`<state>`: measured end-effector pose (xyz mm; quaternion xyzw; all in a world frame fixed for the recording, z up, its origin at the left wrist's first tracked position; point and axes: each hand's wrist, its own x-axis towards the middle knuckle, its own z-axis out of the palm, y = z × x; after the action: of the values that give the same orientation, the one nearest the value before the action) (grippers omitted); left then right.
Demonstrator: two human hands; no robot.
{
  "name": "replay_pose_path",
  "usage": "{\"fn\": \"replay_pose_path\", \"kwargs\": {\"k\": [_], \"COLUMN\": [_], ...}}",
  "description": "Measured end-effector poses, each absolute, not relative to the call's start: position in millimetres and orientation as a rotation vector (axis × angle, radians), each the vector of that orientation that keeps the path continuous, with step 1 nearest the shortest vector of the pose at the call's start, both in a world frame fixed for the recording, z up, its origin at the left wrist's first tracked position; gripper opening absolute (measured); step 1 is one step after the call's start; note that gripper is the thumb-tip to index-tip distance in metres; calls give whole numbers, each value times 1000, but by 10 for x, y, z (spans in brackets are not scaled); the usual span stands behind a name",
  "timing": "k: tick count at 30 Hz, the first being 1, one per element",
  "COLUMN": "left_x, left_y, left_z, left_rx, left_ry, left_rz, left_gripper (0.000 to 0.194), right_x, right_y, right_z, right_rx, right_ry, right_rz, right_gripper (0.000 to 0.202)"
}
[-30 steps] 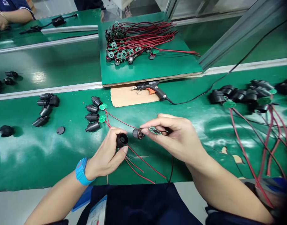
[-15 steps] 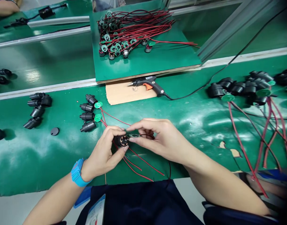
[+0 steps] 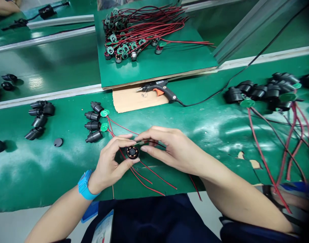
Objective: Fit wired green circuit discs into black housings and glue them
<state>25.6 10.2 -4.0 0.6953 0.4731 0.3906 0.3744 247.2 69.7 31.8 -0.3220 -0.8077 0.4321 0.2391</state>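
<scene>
A round black housing with copper windings showing in its open end is gripped between the thumb and fingers of my left hand. My right hand pinches a small circuit board, seen nearly edge-on at the housing's upper rim. A dark wire runs from the board into my right palm, and red wire ends hang out below that wrist. Beside my left hand, several black housings lie in a column, with green boards and red wires that pass beneath my hands.
A hot glue gun rests on cardboard below a raised green shelf piled with wired motors. More black housings lie left and right. A black disc lies left. A person's arm shows top left.
The housing in my left hand has turned so its open end faces up toward the camera. The board in my right hand has tilted edge-on, and red wire ends now show below my right wrist.
</scene>
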Motion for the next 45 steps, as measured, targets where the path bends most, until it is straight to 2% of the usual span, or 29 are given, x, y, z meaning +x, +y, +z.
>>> {"fn": "replay_pose_path", "kwargs": {"k": [6, 13, 25, 32, 38, 41, 43, 45], "left_x": [318, 298, 279, 280, 268, 120, -39, -204], "left_y": [195, 139, 115, 98, 36, 11, -34, -97], "left_z": [-138, -156, -134, -140, -145, 21, 174, 294], "left_rx": [2015, 2018, 2083, 2147, 2229, 2285, 2273, 2234], "left_ry": [1273, 1318, 1293, 1228, 1203, 1241, 1331, 1474], "left_rz": [771, 1035, 1050, 1100, 1078, 914, 665, 388], "left_gripper": [26, 33, 36, 34, 33, 34, 37, 34], "right_x": [2522, 2339, 2298, 2289, 2186, 2176, 2173, 2150], "right_y": [785, 730, 707, 689, 603, 587, 563, 507], "right_z": [257, 86, 103, 72, 94, 61, 32, 2], "right_rx": [-917, -865, -889, -805, -925, -944, -927, -858], "right_ry": [-2247, -1699, -1703, -1619, -1756, -1860, -2017, -2249], "right_rz": [1346, 1828, 1835, 1980, 1775, 1606, 1405, 1143], "right_gripper": [34, 30, 30, 29, 29, 28, 42, 64]}}
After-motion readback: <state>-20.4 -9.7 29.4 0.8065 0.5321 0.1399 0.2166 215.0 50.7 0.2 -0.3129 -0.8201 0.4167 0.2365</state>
